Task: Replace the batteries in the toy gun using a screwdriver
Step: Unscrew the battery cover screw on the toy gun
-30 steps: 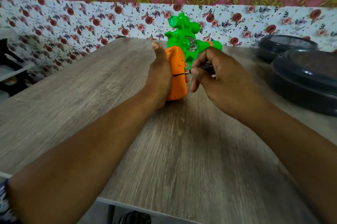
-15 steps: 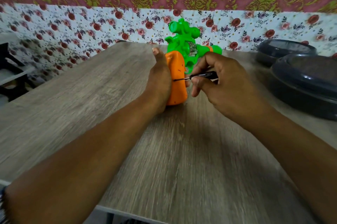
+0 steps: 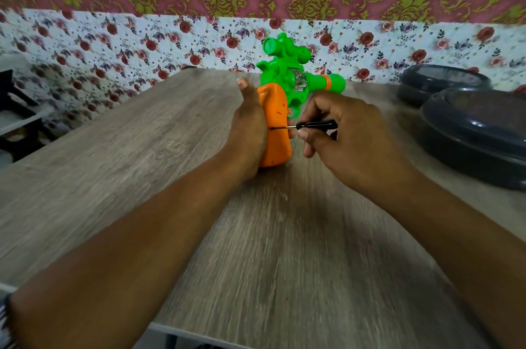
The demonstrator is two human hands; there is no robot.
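The toy gun (image 3: 287, 98) stands upright on the wooden bench (image 3: 142, 149), its orange handle down on the surface and its green body on top, the barrel pointing to the right. The left hand (image 3: 250, 132) wraps the handle from the left side; its grip is closed around the orange part, thumb pointing up along the handle's rear edge, while the fingers are hidden behind the toy. The right hand (image 3: 347, 135) is just to the right of the handle, its grip pinched shut on a small screwdriver (image 3: 307, 125) with a black handle. The thin metal shaft lies nearly level and runs left from the fingers, with its tip touching the side of the orange handle about halfway up, close to the left palm. Both forearms reach in from the near edge of the bench. Two dark round containers (image 3: 472, 126) sit at the right end of the bench, well apart from the toy. A flowered wall covering (image 3: 113, 44) backs the bench.
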